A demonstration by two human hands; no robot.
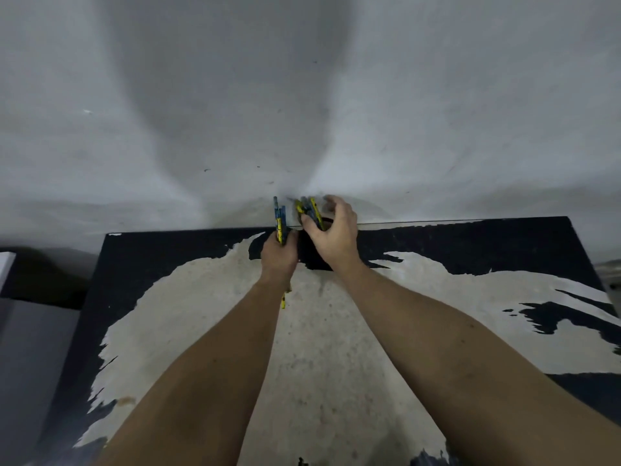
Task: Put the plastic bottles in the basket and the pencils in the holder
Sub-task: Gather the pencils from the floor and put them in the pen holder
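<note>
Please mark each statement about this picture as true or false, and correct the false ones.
1. Both hands hold pencils. True: the left hand has a grip on blue and yellow pencils, and the right hand grips another bunch.
2. The hands are near the front edge of the table. False: they are at the far edge of the table, by the wall.
3. The tabletop is evenly black. False: much black coating has peeled off, baring a pale surface.
4. A plastic bottle stands between the forearms. False: no bottle is visible.
5. A dark holder sits under the right hand. True.
</note>
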